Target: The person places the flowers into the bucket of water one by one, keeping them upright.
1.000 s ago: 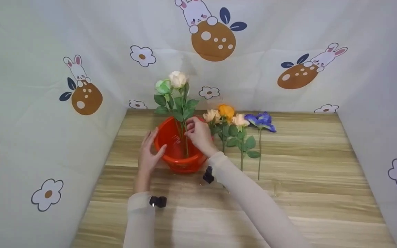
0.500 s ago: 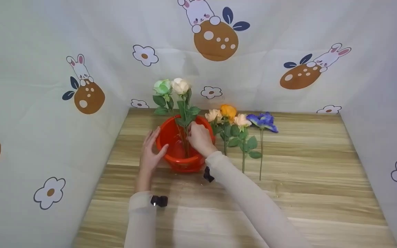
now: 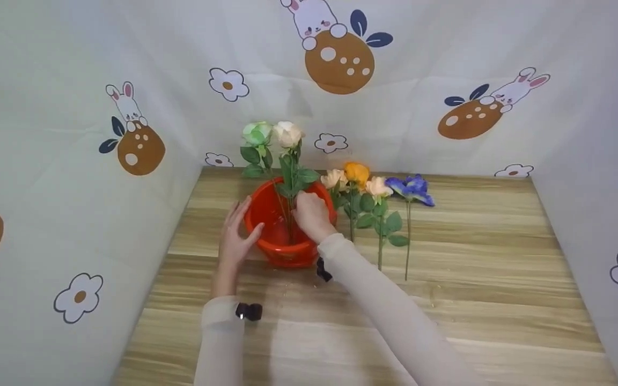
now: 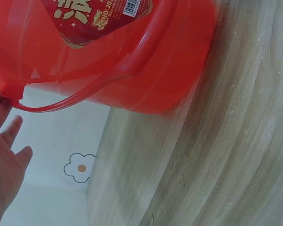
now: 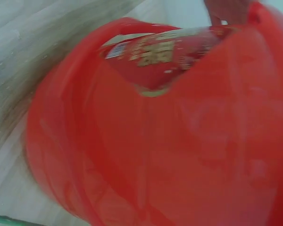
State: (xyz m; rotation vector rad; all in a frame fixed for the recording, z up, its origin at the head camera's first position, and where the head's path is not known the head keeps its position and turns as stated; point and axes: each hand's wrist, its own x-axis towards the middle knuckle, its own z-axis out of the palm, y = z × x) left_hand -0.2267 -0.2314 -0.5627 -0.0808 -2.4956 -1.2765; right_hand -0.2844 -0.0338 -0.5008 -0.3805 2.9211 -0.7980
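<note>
A red plastic bucket (image 3: 290,258) stands on the wooden table; its bail handle and printed label (image 4: 101,21) show in the left wrist view. My left hand (image 3: 232,241) is at the bucket's left side, fingers spread and fingertips at the rim. Reaching over the right rim, my right hand (image 3: 311,215) grips the stem of a cream artificial rose (image 3: 288,134), whose lower end is inside the bucket. A pale green artificial rose (image 3: 258,133) leans beside it, also in the bucket. In the right wrist view the bucket wall (image 5: 179,150) fills most of the picture.
Right of the bucket lie several artificial flowers: two peach roses (image 3: 378,187), an orange flower (image 3: 357,172) and a blue-purple one (image 3: 413,190), stems toward me. A printed white cloth (image 3: 395,118) hangs behind the table (image 3: 475,279) and along its sides.
My right hand has lowered the cream rose deeper into the bucket, then shifted it slightly right. My left hand has stayed at the rim.
</note>
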